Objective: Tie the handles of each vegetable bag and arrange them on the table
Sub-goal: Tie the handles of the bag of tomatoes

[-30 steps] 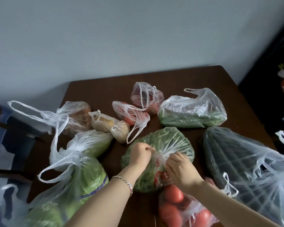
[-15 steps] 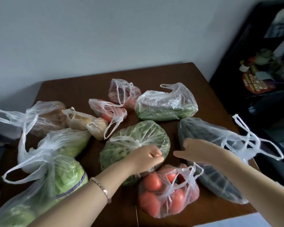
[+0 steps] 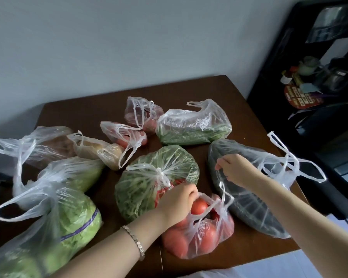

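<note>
A clear bag of tomatoes lies at the table's near edge with its mouth open. My left hand is closed on its left handle. My right hand pinches the bag's other handle, held up over a bag of dark green vegetables. Just behind the tomatoes sits a bag of leafy greens with its handles knotted on top.
On the brown table lie several more bags with loose handles: lettuce at near left, a pale cabbage, potatoes, small red produce bags, green beans. A black shelf stands at right.
Both hands left the knotted leafy greens bag. They moved onto the tomato bag and took hold of its two handles. The camera view swung right.
</note>
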{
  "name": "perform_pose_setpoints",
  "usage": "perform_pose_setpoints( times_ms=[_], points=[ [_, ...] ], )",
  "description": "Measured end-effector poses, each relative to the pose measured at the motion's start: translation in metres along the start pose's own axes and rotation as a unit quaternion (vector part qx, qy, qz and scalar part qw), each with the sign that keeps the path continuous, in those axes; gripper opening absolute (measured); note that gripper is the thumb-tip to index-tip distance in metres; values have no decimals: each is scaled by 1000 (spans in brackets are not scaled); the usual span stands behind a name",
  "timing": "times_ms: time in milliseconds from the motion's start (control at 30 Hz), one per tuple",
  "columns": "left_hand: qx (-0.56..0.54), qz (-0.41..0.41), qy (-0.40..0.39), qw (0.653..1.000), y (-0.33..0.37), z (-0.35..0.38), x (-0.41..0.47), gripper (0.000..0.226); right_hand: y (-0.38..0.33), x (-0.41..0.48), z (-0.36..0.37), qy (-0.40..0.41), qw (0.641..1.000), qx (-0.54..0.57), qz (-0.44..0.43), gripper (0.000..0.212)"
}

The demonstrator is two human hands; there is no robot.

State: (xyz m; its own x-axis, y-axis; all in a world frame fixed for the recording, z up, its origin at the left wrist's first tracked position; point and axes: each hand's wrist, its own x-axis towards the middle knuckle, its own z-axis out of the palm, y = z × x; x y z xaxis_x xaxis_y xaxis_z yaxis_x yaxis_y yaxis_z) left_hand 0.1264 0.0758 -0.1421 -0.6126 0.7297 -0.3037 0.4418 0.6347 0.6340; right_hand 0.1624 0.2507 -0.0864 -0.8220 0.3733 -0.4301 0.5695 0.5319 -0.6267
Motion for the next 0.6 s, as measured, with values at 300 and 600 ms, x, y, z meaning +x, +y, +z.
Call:
perform_pose_setpoints(
  times_ms=[300,600],
  points=[
    [-87,67,-54,992,5,-9,-23,33,-4,-20,21,-236,913,-332,-33,65],
    [65,80,-30,994,-2,-2,-23,23,15,-17,22,-209,974,-82,26,33]
  ],
)
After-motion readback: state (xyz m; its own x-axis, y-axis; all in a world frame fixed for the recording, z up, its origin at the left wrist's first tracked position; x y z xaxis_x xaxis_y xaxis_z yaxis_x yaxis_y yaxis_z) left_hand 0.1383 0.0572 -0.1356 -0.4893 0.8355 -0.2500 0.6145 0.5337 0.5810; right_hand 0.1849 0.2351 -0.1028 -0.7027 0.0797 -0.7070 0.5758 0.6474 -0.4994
